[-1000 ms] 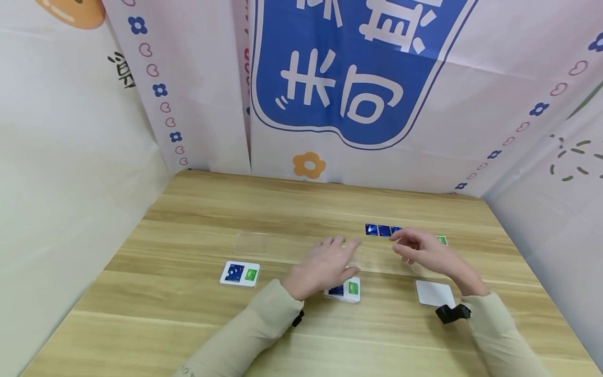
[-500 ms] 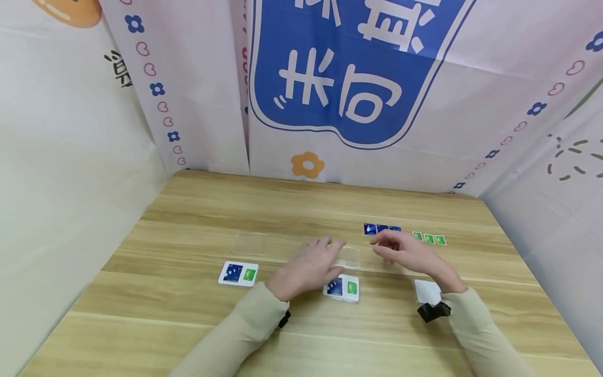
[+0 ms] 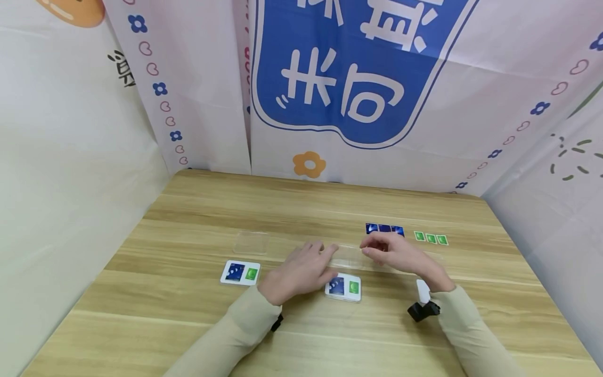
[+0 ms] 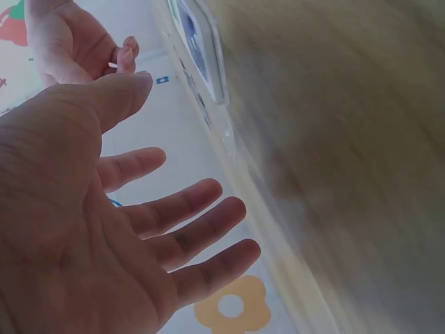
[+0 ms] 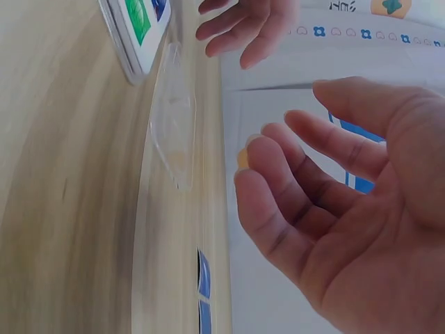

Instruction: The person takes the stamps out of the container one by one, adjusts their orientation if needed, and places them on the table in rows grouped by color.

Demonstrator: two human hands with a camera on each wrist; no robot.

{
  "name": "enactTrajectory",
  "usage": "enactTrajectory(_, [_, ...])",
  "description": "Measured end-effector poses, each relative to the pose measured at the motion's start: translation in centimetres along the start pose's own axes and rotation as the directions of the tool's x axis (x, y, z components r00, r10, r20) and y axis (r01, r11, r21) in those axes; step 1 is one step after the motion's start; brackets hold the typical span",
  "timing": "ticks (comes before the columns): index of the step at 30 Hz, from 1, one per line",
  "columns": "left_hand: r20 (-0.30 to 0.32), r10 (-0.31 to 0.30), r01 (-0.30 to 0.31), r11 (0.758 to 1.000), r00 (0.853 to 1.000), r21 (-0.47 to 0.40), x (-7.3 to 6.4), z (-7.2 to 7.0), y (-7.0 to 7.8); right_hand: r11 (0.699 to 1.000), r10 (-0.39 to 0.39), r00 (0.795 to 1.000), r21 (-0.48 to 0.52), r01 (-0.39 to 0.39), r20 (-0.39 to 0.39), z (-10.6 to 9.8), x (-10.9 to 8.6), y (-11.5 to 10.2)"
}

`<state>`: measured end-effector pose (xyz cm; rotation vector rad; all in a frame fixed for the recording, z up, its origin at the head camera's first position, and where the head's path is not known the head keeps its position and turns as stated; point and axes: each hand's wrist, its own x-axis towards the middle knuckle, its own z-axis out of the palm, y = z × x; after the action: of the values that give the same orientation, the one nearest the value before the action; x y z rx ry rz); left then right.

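Two hands, your left hand [image 3: 301,269] and your right hand [image 3: 398,253], flank a clear, thin rectangular plastic piece [image 3: 347,256] right of centre in the head view, on the wood-grain counter [image 3: 141,314]. Your left grip is relaxed, fingers extended and spread; your right grip is loosely bent, thumb apart from the fingertips. Neither has hold of anything.

Just below the clear piece lies a white round-cornered card with blue and green pictures [image 3: 343,287]; its lookalike [image 3: 240,273] sits lower left of centre. Three dark-blue square stickers [image 3: 384,229] and three small green stickers [image 3: 431,238] lie upper right of the hands.

You seem to be between holds, at the clear piece; lifting it would call for a fingertip under its edge, pinching lightly, since it looks flat and slippery.

On the large blue backdrop panel [image 3: 358,73] you can read the white character 可; the others are tilted or cut off. Any print on the cards is too small to read.
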<state>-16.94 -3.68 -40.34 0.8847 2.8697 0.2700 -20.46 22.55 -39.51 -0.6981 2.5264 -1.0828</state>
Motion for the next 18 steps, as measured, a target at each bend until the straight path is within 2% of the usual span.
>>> enactTrajectory(3, [0.010,0.003,-0.003,1.000,1.000,0.003,-0.3,0.1,-0.2,1.000,-0.031,0.999,-0.002,0.031,0.019,0.3,0.3,-0.4])
enactTrajectory(12, [0.018,-0.004,0.004,1.000,1.000,-0.011,-0.8,0.4,-0.6,0.985,-0.141,0.990,-0.093,0.143,0.028,1.5,0.8,-1.2])
enactTrajectory(18, [0.017,0.005,-0.005,1.000,1.000,-0.001,-1.3,0.5,-0.8,0.984,-0.143,0.988,-0.101,0.148,0.061,2.3,0.9,-1.8])
